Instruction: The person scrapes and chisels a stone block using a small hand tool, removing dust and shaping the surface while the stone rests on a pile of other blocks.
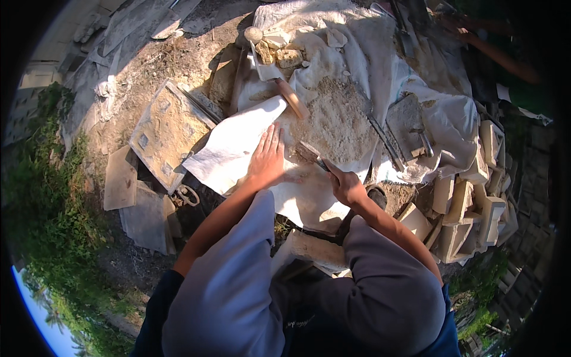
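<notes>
My left hand [269,156] lies flat with its fingers stretched out, pressing on a white woven sack sheet [229,141] spread before my knees. To its right, my right hand [348,187] is closed round a slim hand tool [322,163] with a metal blade; whether it is a knife or a small trowel I cannot tell. Its tip points up and left at the edge of a heap of pale crumbled stone and dust [342,122]. Beyond my left fingers rests a tool with a wooden handle [291,98] and a broad pale blade [267,69].
Pale rough stones [289,58] lie at the far side. On the left stands a dusty slab [166,134] with flat tiles. Metal bars [386,143] and a hammer-like tool [425,143] lie right, near stacked cut blocks [461,205]. Another person's arm [499,56] shows at upper right.
</notes>
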{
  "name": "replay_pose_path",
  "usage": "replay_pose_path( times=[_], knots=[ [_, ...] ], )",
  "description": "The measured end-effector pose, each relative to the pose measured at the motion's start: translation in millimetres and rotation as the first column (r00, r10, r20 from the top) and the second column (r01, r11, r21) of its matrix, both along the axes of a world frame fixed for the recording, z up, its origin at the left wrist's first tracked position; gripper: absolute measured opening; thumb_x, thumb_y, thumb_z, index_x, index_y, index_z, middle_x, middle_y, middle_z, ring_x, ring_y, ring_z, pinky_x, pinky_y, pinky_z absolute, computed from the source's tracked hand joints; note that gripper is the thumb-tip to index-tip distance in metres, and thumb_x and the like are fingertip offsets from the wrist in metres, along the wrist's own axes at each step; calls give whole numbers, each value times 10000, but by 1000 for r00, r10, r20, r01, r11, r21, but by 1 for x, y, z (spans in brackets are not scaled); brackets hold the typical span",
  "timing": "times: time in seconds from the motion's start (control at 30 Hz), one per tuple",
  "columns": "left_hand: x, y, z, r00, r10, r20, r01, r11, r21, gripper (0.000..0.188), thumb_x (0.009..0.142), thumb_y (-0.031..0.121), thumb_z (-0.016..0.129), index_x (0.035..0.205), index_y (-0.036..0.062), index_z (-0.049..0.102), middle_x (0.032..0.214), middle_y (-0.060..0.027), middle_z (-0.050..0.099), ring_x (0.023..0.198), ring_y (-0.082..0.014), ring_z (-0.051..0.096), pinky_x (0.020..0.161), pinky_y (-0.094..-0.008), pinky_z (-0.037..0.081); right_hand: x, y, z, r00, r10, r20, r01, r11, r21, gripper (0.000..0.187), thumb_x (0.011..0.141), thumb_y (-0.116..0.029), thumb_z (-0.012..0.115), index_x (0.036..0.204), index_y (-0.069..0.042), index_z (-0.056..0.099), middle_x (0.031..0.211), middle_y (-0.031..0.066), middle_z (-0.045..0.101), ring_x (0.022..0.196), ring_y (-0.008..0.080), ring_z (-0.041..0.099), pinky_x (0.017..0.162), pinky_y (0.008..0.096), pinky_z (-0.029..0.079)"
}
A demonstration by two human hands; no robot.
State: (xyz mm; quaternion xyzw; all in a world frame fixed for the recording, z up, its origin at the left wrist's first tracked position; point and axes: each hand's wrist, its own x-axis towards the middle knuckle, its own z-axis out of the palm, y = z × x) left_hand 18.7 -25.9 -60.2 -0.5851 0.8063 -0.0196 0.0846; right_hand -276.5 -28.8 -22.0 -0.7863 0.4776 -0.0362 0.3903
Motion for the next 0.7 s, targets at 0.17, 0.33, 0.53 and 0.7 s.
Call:
replay_pose_path(
  times=[0.17, 0.33, 0.53, 0.7],
  knots=[
    [-14, -5, 30, 970, 108, -217, -50, 965, 257, 1349, 802, 847, 604, 1598, -161, 192, 1725, -295, 138, 1631, -380, 91, 1327, -475, 74, -1, 0, 23, 967, -118, 224, 130, 991, -41, 537, 1053, -226, 556, 1581, -244, 461, 778, 239, 699, 720, 469, 683, 645, 556, 539],
    [0, -1, 12, 987, 56, -149, -39, 993, 114, 1175, 860, 686, 643, 1589, -151, 256, 1723, -296, 154, 1631, -383, 100, 1330, -467, 76, -7, 8, 15, 997, -35, 73, 41, 996, -82, 540, 1048, -230, 572, 1577, -263, 473, 749, 244, 679, 712, 460, 685, 631, 557, 523],
    [-10, -4, 22, 993, 42, -107, -24, 985, 169, 808, 964, 359, 584, 1552, -147, 356, 1715, -294, 203, 1622, -377, 172, 1329, -469, 117, -7, 0, 24, 974, -121, 194, 122, 992, 3, 546, 1048, -182, 587, 1576, -259, 474, 783, 246, 690, 752, 467, 698, 651, 557, 521],
    [-5, -3, 16, 978, 46, -206, -22, 993, 119, 787, 962, 324, 575, 1560, -135, 349, 1713, -298, 204, 1623, -372, 170, 1329, -467, 120, -21, 5, 24, 986, 39, -165, -35, 999, 29, 528, 1060, -230, 576, 1575, -296, 480, 780, 229, 695, 735, 451, 702, 645, 543, 542]
  ],
)
